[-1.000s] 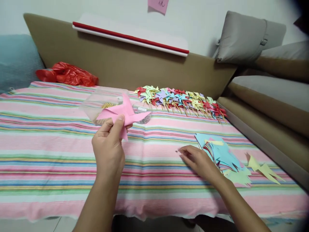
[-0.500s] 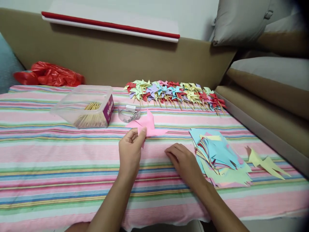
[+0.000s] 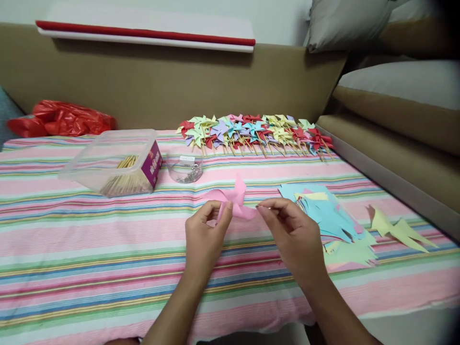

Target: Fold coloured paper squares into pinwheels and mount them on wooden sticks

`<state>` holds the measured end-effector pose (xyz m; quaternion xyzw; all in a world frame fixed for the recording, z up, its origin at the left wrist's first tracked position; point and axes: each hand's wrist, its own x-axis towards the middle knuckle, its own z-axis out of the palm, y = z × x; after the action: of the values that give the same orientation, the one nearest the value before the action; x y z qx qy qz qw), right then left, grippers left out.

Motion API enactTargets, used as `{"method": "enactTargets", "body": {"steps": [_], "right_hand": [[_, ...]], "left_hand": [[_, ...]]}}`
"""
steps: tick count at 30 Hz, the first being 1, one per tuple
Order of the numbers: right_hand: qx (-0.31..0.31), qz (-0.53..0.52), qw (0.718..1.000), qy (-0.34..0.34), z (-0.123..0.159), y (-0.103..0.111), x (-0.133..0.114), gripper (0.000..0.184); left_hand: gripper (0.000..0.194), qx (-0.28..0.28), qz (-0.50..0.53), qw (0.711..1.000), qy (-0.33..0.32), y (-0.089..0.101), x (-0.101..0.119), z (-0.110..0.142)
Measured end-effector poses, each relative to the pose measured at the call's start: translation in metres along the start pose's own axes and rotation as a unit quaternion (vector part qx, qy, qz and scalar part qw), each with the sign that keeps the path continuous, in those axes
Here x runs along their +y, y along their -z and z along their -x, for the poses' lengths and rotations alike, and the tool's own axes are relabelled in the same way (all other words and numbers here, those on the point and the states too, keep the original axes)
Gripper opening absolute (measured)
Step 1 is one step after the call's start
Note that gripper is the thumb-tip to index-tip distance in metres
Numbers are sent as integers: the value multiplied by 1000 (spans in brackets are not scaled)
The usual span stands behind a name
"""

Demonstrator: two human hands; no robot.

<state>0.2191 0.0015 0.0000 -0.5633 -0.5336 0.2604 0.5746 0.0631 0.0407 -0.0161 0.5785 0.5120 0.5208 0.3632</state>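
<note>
A pink paper pinwheel blade piece [image 3: 236,195] with folded points is pinched between the thumb and fingers of my left hand [image 3: 206,230], just above the striped cloth. My right hand [image 3: 293,232] is at the right tip of the pink paper, thumb and forefinger pressed together. Something small and dark shows at those fingertips, too tiny to name. Beyond my left hand stands a clear round dish [image 3: 185,170] with small metal pins and a white label. Cut paper sheets [image 3: 330,215] in blue, green, yellow and pink lie stacked right of my right hand, partly hidden by it.
Several finished pinwheels [image 3: 247,132] lie along the back. At the left are a clear plastic box [image 3: 125,165] of wooden sticks and a red plastic bag [image 3: 72,117]. A yellow cut paper [image 3: 398,232] lies far right, near cushions [image 3: 395,91]. Striped cloth [image 3: 108,254] covers the surface.
My right hand has risen from the cloth to the paper's right tip. My left hand has shifted slightly right with the pink paper, whose points now curl more. The camera view has shifted a little.
</note>
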Motion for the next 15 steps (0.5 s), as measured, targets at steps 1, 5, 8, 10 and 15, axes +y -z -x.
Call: {"method": "enactTargets", "body": {"steps": [1,5,8,10,15], "right_hand": [[-14,13,1000,24,1,-2,-3,9],[-43,73,989,121,0,-6,-3,9],[-53,91,986,131,-2,-7,0,9],[-61,98,984,139,-3,-6,2,9],[-86,97,979,160,-5,-4,3,10]], "left_hand": [[27,-7,3,1000,0,-1,0,0],[25,-48,55,997,4,-2,0,1],[25,-72,83,994,1,-2,-2,3],[27,-76,77,994,-10,-2,-3,4],[26,-89,71,993,-26,-3,-4,5]]}}
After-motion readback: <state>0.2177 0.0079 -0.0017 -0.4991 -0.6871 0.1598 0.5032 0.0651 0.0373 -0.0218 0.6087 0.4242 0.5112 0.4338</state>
